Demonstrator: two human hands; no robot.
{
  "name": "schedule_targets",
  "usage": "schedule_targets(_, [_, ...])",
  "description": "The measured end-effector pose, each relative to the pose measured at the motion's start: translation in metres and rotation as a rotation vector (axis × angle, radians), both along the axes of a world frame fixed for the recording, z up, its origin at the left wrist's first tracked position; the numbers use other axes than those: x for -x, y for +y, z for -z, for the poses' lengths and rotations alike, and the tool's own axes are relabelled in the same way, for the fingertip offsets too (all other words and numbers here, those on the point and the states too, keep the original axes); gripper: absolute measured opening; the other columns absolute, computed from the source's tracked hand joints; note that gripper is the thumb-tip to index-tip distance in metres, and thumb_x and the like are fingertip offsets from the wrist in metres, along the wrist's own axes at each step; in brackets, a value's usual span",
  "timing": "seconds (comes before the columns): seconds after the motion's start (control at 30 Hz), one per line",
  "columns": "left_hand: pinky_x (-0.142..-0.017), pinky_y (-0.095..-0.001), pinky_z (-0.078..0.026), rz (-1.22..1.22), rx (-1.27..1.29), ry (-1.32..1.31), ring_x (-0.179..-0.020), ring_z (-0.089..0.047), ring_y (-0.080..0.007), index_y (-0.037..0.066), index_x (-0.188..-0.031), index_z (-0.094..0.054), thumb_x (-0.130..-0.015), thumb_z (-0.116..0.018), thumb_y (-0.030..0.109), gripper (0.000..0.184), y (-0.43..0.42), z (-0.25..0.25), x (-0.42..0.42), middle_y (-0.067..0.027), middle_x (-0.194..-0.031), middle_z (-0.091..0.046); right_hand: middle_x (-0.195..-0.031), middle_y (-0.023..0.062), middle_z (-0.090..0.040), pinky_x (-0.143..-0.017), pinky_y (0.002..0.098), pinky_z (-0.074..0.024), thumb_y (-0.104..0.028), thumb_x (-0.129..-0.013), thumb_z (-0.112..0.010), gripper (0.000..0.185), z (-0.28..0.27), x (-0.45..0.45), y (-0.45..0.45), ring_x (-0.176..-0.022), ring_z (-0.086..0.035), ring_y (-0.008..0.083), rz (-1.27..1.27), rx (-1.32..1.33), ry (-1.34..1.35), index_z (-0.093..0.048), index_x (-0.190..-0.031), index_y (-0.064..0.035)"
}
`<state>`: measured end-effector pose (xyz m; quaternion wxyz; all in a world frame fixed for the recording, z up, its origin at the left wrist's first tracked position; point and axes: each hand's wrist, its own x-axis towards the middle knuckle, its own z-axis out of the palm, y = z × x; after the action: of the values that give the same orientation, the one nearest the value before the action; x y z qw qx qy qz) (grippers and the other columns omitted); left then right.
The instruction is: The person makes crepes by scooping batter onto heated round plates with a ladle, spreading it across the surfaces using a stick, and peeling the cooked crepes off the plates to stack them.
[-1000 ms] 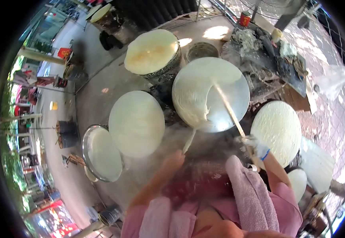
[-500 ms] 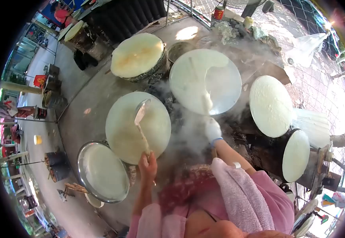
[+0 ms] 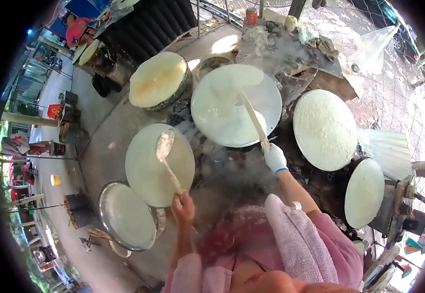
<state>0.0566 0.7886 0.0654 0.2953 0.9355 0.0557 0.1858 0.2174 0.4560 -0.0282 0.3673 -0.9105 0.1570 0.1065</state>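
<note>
My left hand (image 3: 183,209), bare, is closed around the handle of a ladle (image 3: 165,146). The ladle's bowl, coated with pale batter, is over a broad round vessel with a pale surface (image 3: 141,168). In a white glove, my right hand (image 3: 275,158) grips a long, flat wooden spreader (image 3: 252,117). Its blade reaches across a round griddle (image 3: 212,105) coated with thin whitish batter, and the far end lies on or just over the surface. Steam blurs the space between my hands.
A steel basin of pale batter (image 3: 127,217) stands at lower left. Behind is a griddle bearing a browned flatbread (image 3: 159,80). Two more pale round griddle tops (image 3: 324,129) are on the right. A person in a red top (image 3: 78,31) is far back left.
The spreader has swung into full view across the griddle, where the batter now covers more of the surface. The ladle's bowl has turned and shifted slightly left. The whole view has shifted a little.
</note>
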Motion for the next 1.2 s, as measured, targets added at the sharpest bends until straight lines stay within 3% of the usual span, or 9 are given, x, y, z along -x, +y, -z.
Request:
schedule_targets(0.07, [-0.057,-0.0342,-0.046,0.076,-0.181,0.007,-0.071,-0.054,-0.0240,0.000,-0.117,-0.056,-0.084,-0.066,-0.002,0.034,0.002,0.021,0.012,-0.0133,-0.094,-0.053,-0.078,0.0206,-0.068,-0.069,0.0508,-0.0490,-0.051,-0.095,-0.050,0.050,-0.048,-0.004,0.001,-0.077,-0.066,0.0407,0.067,-0.297,0.221,-0.066,-0.092,-0.0046])
schedule_targets(0.13, [-0.056,-0.0325,-0.046,0.084,-0.270,0.026,-0.071,-0.055,-0.0224,0.000,-0.119,-0.057,-0.085,-0.066,-0.003,0.035,-0.017,0.011,0.015,-0.0121,-0.094,-0.055,-0.079,0.0203,-0.068,-0.071,0.0509,-0.0495,-0.052,-0.095,-0.050,0.048,-0.027,0.013,0.000,-0.079,-0.067,0.0401,-0.240,-0.081,0.046,-0.066,-0.096,-0.0066])
schedule_targets(0.23, [-0.053,-0.0255,-0.042,-0.176,0.412,0.221,-0.064,-0.050,-0.0124,0.000,-0.112,-0.058,-0.094,-0.061,0.005,0.019,-0.036,0.005,0.018,-0.0050,-0.083,-0.054,-0.085,0.0264,-0.067,-0.075,0.0553,-0.0496,-0.046,-0.097,-0.049,0.043,-0.027,0.015,-0.029,-0.084,-0.065,0.0457,-0.312,0.074,0.167,-0.060,-0.099,-0.0041])
schedule_targets(0.5, [-0.048,-0.0186,-0.034,-0.413,0.824,0.148,-0.059,-0.042,-0.0018,0.001,-0.097,-0.056,-0.100,-0.055,0.014,0.013,-0.088,-0.022,-0.009,0.0032,-0.073,-0.050,-0.073,0.0223,-0.066,-0.065,0.0496,-0.0510,-0.040,-0.096,-0.052,0.039,-0.015,-0.031,-0.080,-0.073,-0.066,0.0402,-0.138,-0.207,0.149,-0.063,-0.090,-0.0026])
schedule_targets(0.7, [-0.047,-0.0176,-0.033,-0.370,0.782,0.213,-0.056,-0.041,-0.0024,0.004,-0.100,-0.056,-0.100,-0.056,0.015,0.011,-0.091,-0.028,-0.017,0.0039,-0.069,-0.047,-0.085,0.0272,-0.067,-0.071,0.0563,-0.0492,-0.043,-0.097,-0.050,0.050,-0.007,-0.024,-0.101,-0.080,-0.065,0.0462,-0.145,0.104,0.032,-0.046,-0.140,-0.0182])
schedule_targets(1.0, [-0.045,-0.0180,-0.034,-0.532,0.779,0.237,-0.054,-0.043,-0.0036,0.006,-0.100,-0.055,-0.098,-0.057,0.017,0.011,-0.106,-0.060,-0.001,0.0024,-0.069,-0.049,-0.082,0.0197,-0.069,-0.067,0.0516,-0.0510,-0.043,-0.095,-0.050,0.048,-0.005,-0.261,-0.085,-0.078,-0.068,0.0387,-0.205,0.343,-0.324,-0.048,-0.128,-0.0093])
schedule_targets(1.07, [-0.045,-0.0180,-0.034,-0.399,0.456,0.205,-0.055,-0.043,-0.0037,0.007,-0.101,-0.055,-0.098,-0.058,0.018,0.012,-0.094,-0.048,0.011,0.0025,-0.069,-0.049,-0.090,0.0201,-0.069,-0.070,0.0496,-0.0521,-0.042,-0.094,-0.051,0.043,-0.037,-0.265,-0.066,-0.082,-0.067,0.0381,-0.195,0.233,-0.232,-0.054,-0.122,-0.0098])
schedule_targets(1.1, [-0.045,-0.0177,-0.035,-0.546,0.806,0.236,-0.055,-0.044,-0.0035,0.007,-0.100,-0.055,-0.099,-0.057,0.018,0.012,-0.100,-0.057,0.004,0.0027,-0.069,-0.050,-0.094,0.0204,-0.068,-0.072,0.0487,-0.0524,-0.040,-0.093,-0.053,0.041,-0.039,-0.252,-0.056,-0.083,-0.067,0.0382,-0.210,0.159,-0.421,-0.057,-0.123,-0.0118])
schedule_targets(1.2, [-0.044,-0.0175,-0.034,-0.414,0.742,0.218,-0.054,-0.043,-0.0033,0.007,-0.101,-0.055,-0.099,-0.056,0.019,0.013,-0.091,-0.057,0.004,0.0030,-0.069,-0.049,-0.093,0.0216,-0.067,-0.080,0.0435,-0.0523,-0.028,-0.086,-0.068,0.040,-0.045,-0.166,-0.052,-0.088,-0.066,0.0379,-0.381,-0.086,-0.467,-0.061,-0.124,-0.0153])
